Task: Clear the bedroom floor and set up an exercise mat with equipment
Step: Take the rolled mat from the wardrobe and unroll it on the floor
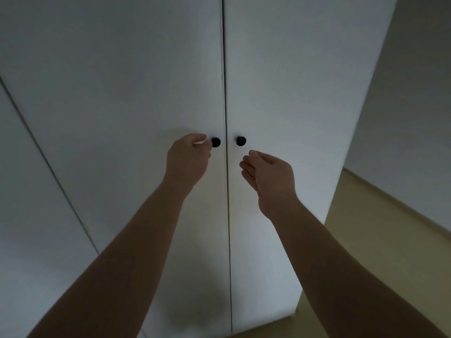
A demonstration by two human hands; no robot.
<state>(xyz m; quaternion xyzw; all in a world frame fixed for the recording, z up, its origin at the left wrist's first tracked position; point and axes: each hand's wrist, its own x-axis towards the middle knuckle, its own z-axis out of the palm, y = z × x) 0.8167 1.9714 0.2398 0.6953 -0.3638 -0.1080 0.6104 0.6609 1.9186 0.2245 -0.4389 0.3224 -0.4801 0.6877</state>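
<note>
A white wardrobe stands before me with both doors closed, the left door [136, 93] and the right door [292, 93] meeting at a dark seam. Each door has a round black knob. My left hand [188, 157] is raised with curled fingers, its fingertips right at the left edge of the left knob [216, 142], whose face shows in full. My right hand [268, 176] hovers a little below and right of the right knob [241, 141], fingers loosely curled, touching nothing. No mat or exercise equipment is in view.
Another white panel [29, 215] adjoins the wardrobe on the left. To the right is a pale wall [415, 118] above a strip of beige floor [366, 252] running alongside the wardrobe.
</note>
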